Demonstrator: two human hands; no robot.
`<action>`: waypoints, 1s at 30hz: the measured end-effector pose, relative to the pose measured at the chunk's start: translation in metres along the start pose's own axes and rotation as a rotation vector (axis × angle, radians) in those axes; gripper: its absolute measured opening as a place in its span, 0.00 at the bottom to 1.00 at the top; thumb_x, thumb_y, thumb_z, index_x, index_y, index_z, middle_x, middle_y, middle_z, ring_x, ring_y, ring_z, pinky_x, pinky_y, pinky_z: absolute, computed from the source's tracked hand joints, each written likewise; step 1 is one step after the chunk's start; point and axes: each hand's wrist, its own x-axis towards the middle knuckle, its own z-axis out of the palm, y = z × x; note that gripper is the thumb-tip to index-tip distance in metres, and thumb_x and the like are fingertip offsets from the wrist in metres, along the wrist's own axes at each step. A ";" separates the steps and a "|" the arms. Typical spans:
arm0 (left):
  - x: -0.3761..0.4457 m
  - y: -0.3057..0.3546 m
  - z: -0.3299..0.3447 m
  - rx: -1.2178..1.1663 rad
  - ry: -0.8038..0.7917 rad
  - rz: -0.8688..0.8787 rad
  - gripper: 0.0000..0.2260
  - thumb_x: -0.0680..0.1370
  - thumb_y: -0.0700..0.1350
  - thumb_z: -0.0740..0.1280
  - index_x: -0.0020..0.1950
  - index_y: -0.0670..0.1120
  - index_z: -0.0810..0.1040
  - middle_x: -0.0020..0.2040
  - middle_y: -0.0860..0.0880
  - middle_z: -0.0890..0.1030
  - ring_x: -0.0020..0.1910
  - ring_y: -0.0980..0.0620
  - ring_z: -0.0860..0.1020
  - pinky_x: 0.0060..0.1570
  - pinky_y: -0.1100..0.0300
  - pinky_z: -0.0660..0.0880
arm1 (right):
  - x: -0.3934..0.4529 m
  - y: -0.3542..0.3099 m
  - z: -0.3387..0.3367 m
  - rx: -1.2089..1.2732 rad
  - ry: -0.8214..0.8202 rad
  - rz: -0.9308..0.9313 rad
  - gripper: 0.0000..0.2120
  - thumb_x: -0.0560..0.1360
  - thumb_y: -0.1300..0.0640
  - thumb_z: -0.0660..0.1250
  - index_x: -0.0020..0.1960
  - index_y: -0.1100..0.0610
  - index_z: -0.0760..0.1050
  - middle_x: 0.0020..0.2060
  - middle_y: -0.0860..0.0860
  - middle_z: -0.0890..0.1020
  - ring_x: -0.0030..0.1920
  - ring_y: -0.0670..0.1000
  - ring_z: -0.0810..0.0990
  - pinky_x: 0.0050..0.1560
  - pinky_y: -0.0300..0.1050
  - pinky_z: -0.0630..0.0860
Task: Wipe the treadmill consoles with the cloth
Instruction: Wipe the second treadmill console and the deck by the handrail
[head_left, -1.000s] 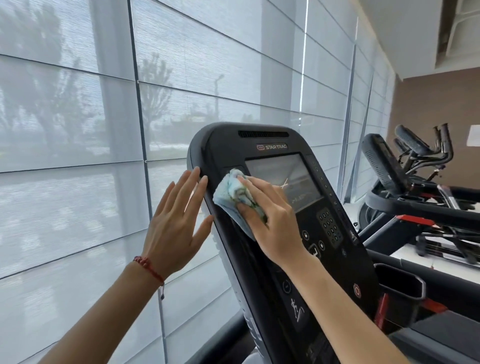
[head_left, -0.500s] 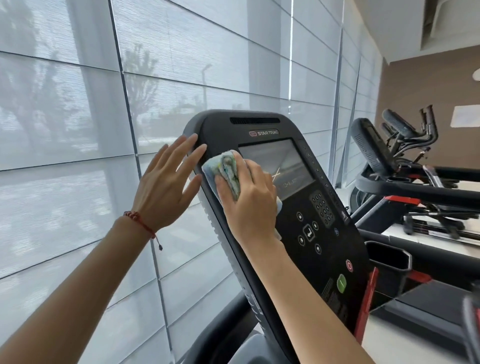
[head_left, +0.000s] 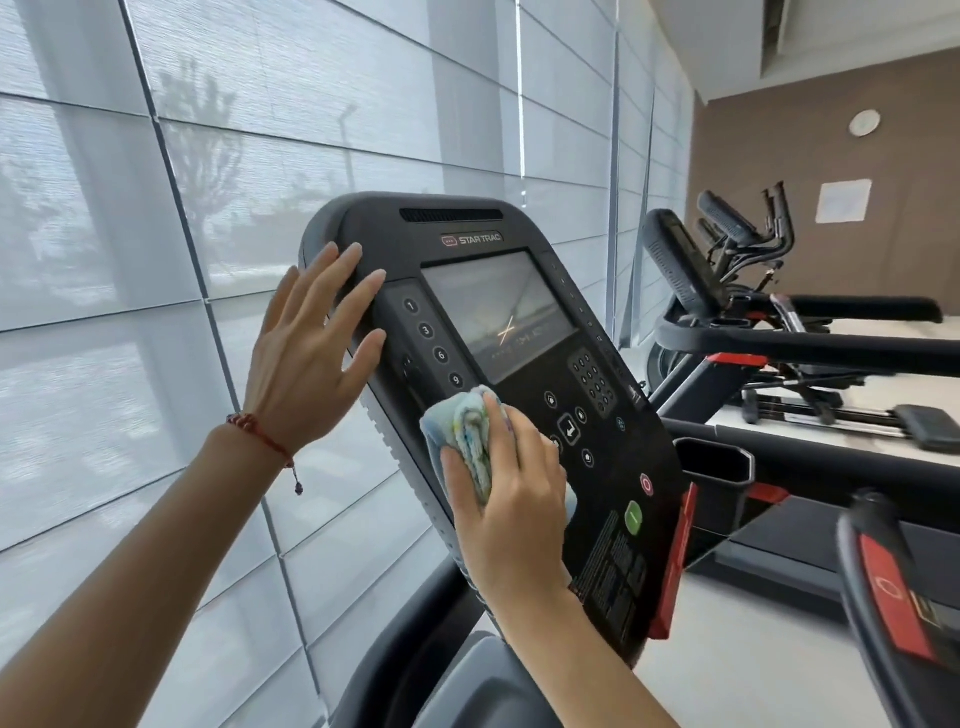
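A black Star Trac treadmill console (head_left: 618, 519) tilts up in front of me, with a dark screen (head_left: 498, 317) in its upper half. My right hand (head_left: 511, 493) presses a bunched pale blue cloth (head_left: 460, 431) against the console's lower left area, just below the column of numbered buttons. My left hand (head_left: 311, 353) rests flat with fingers spread on the console's upper left edge and holds nothing; a red string bracelet circles its wrist.
Tall windows with grey blinds (head_left: 156, 260) stand close behind the console. A second treadmill console (head_left: 675, 265) and its handrail (head_left: 810, 348) are to the right, with other gym machines (head_left: 743, 228) beyond. A red-marked handle (head_left: 893, 587) juts in at the lower right.
My right hand has slid the cloth down the console's left side from beside the screen to below the numbered buttons. My left hand has stayed near the upper left edge, now lying flatter on it.
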 end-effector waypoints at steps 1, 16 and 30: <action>0.001 0.003 0.001 0.008 -0.003 0.026 0.20 0.80 0.48 0.56 0.68 0.39 0.71 0.71 0.40 0.66 0.72 0.43 0.60 0.70 0.47 0.56 | 0.009 -0.007 0.002 0.012 -0.003 0.030 0.26 0.76 0.41 0.53 0.67 0.55 0.68 0.59 0.53 0.77 0.57 0.53 0.76 0.57 0.49 0.73; 0.007 0.022 0.018 0.032 0.039 0.088 0.17 0.81 0.47 0.55 0.57 0.39 0.80 0.63 0.41 0.75 0.70 0.42 0.63 0.70 0.40 0.51 | -0.034 0.037 -0.014 0.108 -0.038 0.053 0.23 0.79 0.42 0.51 0.68 0.53 0.67 0.61 0.50 0.75 0.59 0.47 0.71 0.61 0.38 0.66; -0.006 0.037 0.025 0.035 0.018 0.082 0.18 0.78 0.45 0.56 0.57 0.37 0.79 0.60 0.39 0.76 0.69 0.39 0.63 0.69 0.36 0.48 | 0.074 0.143 0.025 0.175 -0.189 0.351 0.20 0.78 0.49 0.59 0.67 0.57 0.69 0.64 0.54 0.73 0.63 0.56 0.68 0.64 0.46 0.61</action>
